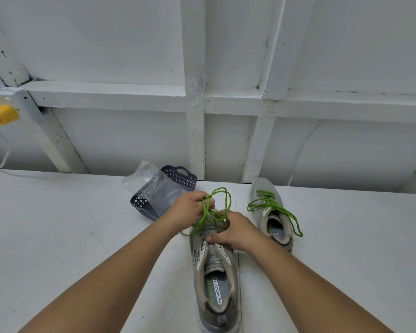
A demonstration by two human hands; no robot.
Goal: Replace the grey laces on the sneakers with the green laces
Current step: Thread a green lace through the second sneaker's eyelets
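Observation:
A grey sneaker (215,280) lies in front of me, heel toward me, its upper eyelets bare. My left hand (190,205) is closed on a bunch of green lace (222,200) looping above the shoe's toe end. My right hand (235,230) rests on the sneaker's tongue and eyelet area, fingers curled on the shoe and lace; the exact hold is hidden. A second grey sneaker (271,212) stands to the right, threaded with a green lace (274,207) whose loose ends trail over its side.
A dark perforated basket (178,176) lies on its side behind my left hand, with a clear plastic bag (151,186) over it. A yellow plug (3,114) with a cable sits on the wall at far left. White framed wall behind the white table (70,224).

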